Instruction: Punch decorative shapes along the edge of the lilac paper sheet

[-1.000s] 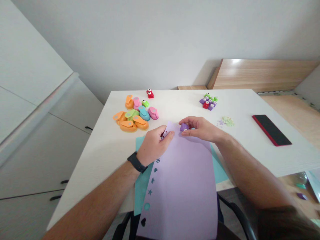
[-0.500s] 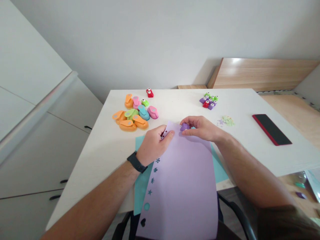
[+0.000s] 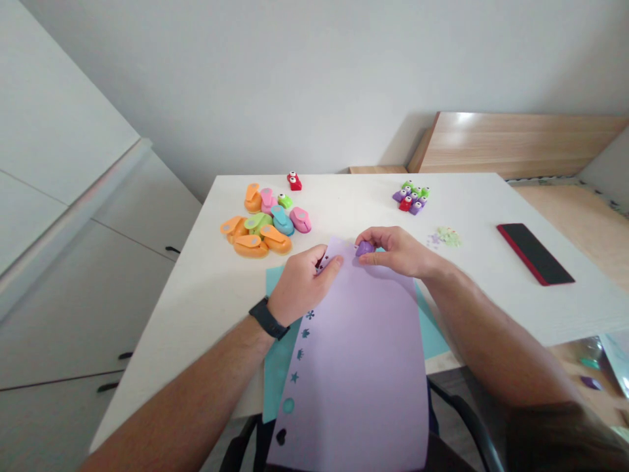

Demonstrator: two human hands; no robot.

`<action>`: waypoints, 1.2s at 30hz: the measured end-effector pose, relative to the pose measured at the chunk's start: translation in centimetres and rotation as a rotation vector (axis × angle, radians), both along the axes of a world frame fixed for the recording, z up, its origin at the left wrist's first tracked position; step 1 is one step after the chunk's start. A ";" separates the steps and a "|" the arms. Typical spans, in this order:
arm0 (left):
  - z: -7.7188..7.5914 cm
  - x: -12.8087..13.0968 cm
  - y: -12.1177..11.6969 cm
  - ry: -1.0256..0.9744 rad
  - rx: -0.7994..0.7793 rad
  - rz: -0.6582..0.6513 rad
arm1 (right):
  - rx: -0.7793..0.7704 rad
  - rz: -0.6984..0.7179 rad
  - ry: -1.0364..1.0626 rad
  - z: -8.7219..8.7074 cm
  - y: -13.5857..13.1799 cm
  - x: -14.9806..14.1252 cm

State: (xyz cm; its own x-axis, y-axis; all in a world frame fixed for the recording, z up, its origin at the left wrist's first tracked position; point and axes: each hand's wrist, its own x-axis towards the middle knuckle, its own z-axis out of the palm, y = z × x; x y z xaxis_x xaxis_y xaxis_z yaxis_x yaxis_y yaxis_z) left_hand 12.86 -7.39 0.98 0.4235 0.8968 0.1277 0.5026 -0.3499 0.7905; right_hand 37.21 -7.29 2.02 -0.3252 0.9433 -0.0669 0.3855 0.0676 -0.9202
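A lilac sheet of paper [image 3: 366, 354] lies before me, with shapes such as a heart, circle, star and crowns cut along its left edge. My left hand [image 3: 309, 275] pinches its upper left side, thumb on top. At the far edge, my right hand [image 3: 390, 251] grips a small purple craft punch [image 3: 364, 248] between thumb and fingers. The punch sits at the paper's top edge; its slot is too small to make out. Under the lilac paper is a turquoise sheet [image 3: 278, 377], which shows at both sides.
Large orange, pink, green and blue punches [image 3: 259, 231] cluster at the left. A red punch [image 3: 294, 181] stands behind them. Small punches [image 3: 411, 198] group at the back right, near paper cut-outs [image 3: 446, 237]. A black, red-edged flat object [image 3: 534, 254] lies at the right.
Almost nothing differs. My right hand and the purple punch have shifted very slightly to the right along the paper's top edge; my left hand keeps its hold.
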 end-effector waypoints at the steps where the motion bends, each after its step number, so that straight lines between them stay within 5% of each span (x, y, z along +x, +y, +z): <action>1: 0.0 0.0 0.0 0.002 -0.001 0.000 | 0.003 0.001 -0.004 0.0 0.0 0.0; 36: -0.1 -0.1 0.1 0.016 -0.008 0.023 | -0.004 -0.052 0.058 0.5 0.2 0.7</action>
